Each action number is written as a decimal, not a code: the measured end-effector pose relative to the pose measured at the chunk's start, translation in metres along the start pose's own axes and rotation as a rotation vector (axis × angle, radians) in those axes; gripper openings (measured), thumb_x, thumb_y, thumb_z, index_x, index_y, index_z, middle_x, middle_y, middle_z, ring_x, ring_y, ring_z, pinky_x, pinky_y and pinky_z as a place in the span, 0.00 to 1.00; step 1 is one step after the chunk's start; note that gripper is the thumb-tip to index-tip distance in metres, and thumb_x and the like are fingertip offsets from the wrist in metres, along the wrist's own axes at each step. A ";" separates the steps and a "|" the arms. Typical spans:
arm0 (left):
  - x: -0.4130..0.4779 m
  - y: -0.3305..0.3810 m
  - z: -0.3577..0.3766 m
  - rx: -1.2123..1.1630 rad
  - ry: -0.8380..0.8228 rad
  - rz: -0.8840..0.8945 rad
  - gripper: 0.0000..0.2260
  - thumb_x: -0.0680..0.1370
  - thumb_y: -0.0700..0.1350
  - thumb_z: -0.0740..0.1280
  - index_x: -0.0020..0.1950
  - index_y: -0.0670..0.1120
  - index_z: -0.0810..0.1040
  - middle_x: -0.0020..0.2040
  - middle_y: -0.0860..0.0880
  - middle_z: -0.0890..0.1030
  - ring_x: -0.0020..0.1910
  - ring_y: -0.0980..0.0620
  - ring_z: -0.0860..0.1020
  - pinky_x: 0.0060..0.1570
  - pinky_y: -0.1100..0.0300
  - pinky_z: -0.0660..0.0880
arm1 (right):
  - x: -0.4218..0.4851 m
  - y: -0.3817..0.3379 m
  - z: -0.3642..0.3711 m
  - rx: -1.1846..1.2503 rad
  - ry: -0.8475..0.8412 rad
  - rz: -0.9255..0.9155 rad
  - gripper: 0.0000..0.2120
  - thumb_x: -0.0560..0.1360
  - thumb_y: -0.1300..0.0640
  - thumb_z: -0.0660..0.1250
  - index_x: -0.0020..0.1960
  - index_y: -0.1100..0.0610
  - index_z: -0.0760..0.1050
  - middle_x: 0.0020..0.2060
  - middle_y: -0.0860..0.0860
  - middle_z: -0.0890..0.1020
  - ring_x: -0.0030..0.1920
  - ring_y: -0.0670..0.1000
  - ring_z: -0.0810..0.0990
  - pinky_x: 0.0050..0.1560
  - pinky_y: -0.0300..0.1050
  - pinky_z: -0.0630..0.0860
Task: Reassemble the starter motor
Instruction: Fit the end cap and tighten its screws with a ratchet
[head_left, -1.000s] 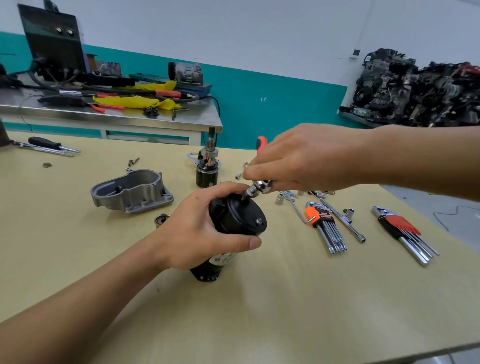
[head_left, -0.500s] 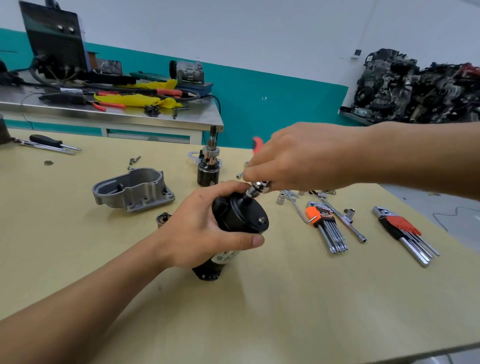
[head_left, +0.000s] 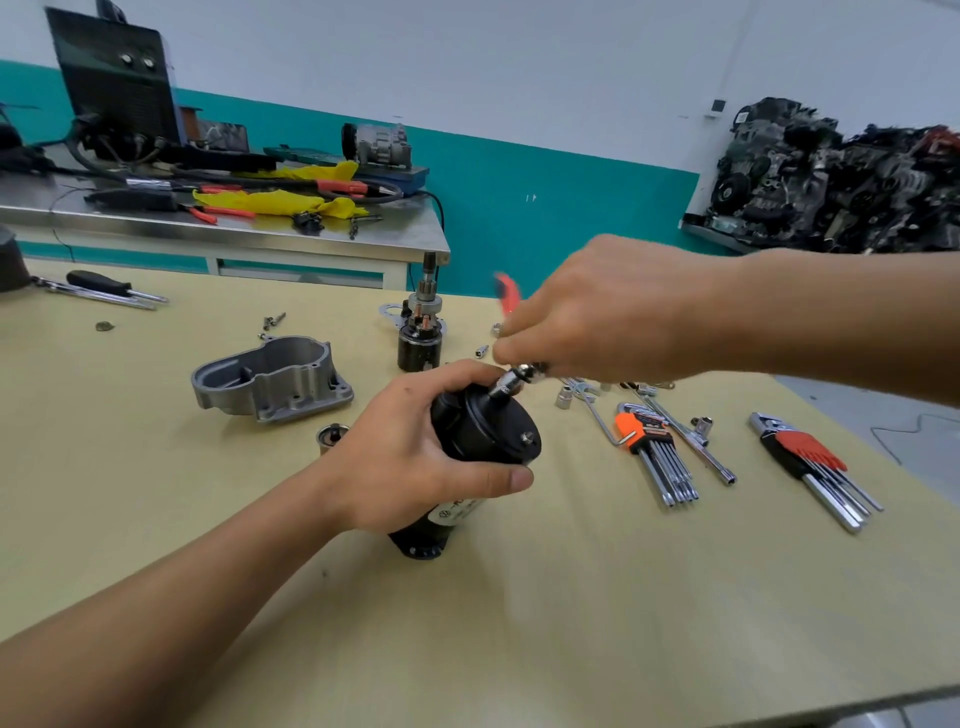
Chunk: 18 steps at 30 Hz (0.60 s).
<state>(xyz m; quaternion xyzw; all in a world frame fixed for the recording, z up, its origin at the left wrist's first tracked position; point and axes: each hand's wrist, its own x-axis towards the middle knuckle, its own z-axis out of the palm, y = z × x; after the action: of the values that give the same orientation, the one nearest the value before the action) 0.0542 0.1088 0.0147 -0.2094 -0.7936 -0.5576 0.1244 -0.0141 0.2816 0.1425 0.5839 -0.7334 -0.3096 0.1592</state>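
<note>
My left hand (head_left: 415, 457) grips the black cylindrical motor body (head_left: 483, 431), which stands tilted on the yellow table (head_left: 519, 623) with its end cap facing up. My right hand (head_left: 613, 312) holds a small ratchet (head_left: 519, 375) with a red handle (head_left: 508, 291); its socket sits on a bolt at the far edge of the cap. A second bolt head (head_left: 528, 437) shows on the cap's near right side. The grey aluminium housing (head_left: 270, 376) lies to the left, and the solenoid with its pinion shaft (head_left: 420, 332) stands upright behind the motor.
Two hex key sets (head_left: 660, 457) (head_left: 815, 467), a T-handle wrench (head_left: 691, 441) and loose sockets (head_left: 563, 397) lie to the right. Screws (head_left: 272, 321), a small bushing (head_left: 332, 435) and a screwdriver (head_left: 104, 285) sit on the left. A steel bench (head_left: 234, 231) with tools stands behind.
The ratchet's red handle has swung left and right behind my right hand, now blurred. My left hand keeps its grip on the motor body, which has barely shifted.
</note>
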 end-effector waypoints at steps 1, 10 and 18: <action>0.000 0.000 0.001 -0.011 0.000 0.005 0.23 0.67 0.47 0.82 0.58 0.56 0.80 0.53 0.52 0.83 0.54 0.51 0.82 0.58 0.61 0.77 | 0.000 0.002 0.000 -0.121 0.058 -0.104 0.13 0.81 0.58 0.60 0.63 0.49 0.75 0.53 0.47 0.81 0.46 0.56 0.79 0.35 0.45 0.61; 0.000 -0.001 0.002 0.032 0.002 0.011 0.23 0.67 0.48 0.81 0.59 0.52 0.80 0.52 0.50 0.83 0.53 0.47 0.82 0.55 0.51 0.79 | 0.003 -0.005 -0.002 1.233 -0.341 0.562 0.18 0.74 0.41 0.71 0.39 0.55 0.84 0.31 0.48 0.85 0.23 0.44 0.76 0.26 0.34 0.69; 0.000 -0.003 0.001 -0.007 0.033 -0.009 0.21 0.65 0.49 0.82 0.55 0.54 0.79 0.50 0.47 0.82 0.50 0.46 0.82 0.55 0.54 0.79 | 0.003 0.002 0.007 -0.074 0.218 -0.085 0.12 0.81 0.59 0.63 0.59 0.48 0.79 0.53 0.46 0.82 0.49 0.55 0.78 0.33 0.44 0.62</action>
<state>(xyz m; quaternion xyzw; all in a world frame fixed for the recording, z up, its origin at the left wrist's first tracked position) 0.0530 0.1085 0.0117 -0.1969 -0.7904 -0.5644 0.1341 -0.0204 0.2808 0.1380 0.6383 -0.6745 -0.2774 0.2462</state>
